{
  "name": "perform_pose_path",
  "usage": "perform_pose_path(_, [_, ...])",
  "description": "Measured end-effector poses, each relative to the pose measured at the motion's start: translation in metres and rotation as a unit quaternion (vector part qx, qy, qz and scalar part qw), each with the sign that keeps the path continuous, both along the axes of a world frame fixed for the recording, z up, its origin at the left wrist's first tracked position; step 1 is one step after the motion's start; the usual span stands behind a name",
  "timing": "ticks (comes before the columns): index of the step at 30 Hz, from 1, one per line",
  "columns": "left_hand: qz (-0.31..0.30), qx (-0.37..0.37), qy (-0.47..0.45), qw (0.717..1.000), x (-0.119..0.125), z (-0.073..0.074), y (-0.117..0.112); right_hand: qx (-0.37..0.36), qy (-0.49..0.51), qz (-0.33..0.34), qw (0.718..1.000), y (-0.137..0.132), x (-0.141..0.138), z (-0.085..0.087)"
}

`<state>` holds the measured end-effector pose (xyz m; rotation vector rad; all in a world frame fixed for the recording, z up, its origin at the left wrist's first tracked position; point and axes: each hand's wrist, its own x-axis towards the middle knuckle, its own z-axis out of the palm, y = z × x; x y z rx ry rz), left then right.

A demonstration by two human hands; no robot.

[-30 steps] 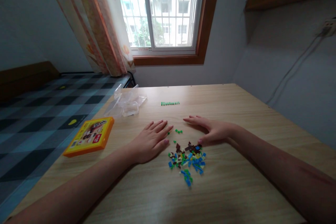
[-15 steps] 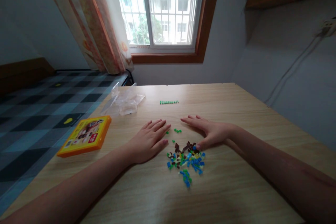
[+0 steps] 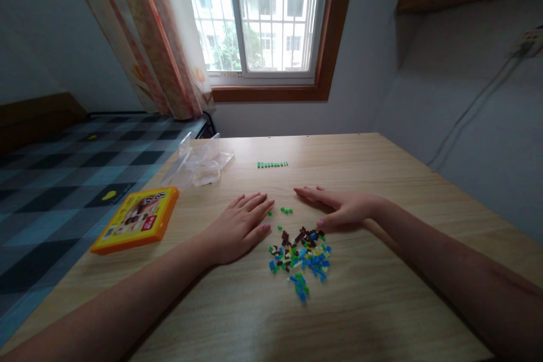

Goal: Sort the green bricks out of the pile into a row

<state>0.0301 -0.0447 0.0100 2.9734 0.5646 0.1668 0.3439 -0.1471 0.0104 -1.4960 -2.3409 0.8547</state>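
Note:
My left hand [image 3: 240,225] lies flat on the wooden table [image 3: 382,305], fingers stretched out, holding nothing. My right hand [image 3: 339,209] also rests flat and open, its thumb tip just above a pile of tiny building bricks [image 3: 300,257] in blue, green, brown and yellow. Between the two hands lie a few loose green bricks [image 3: 287,211]. Farther back, a short row of green bricks [image 3: 272,164] is lined up on the table.
A yellow-orange box [image 3: 136,219] lies near the table's left edge. A clear plastic case [image 3: 199,164], opened, sits behind it. A bed with a checked cover [image 3: 63,181] stands to the left, a window and curtain behind.
Both hands stay flat on the table. My right hand has drawn slightly back from the pile. The view has shifted a little.

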Motion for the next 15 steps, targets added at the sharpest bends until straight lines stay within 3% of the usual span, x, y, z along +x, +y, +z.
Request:
perform_pose_path(8, [0.025, -0.002, 0.020, 0.999, 0.001, 0.001, -0.002, -0.004, 0.008, 0.044, 0.999, 0.003, 0.001, 0.002])
perform_pose_path(12, [0.033, -0.001, 0.016, 0.999, 0.002, 0.000, -0.001, 0.001, 0.017, 0.026, 1.000, 0.002, 0.000, -0.001])
perform_pose_path(15, [0.032, -0.002, 0.004, 0.999, 0.002, -0.001, 0.000, 0.051, 0.034, -0.005, 0.998, 0.003, -0.006, -0.007])
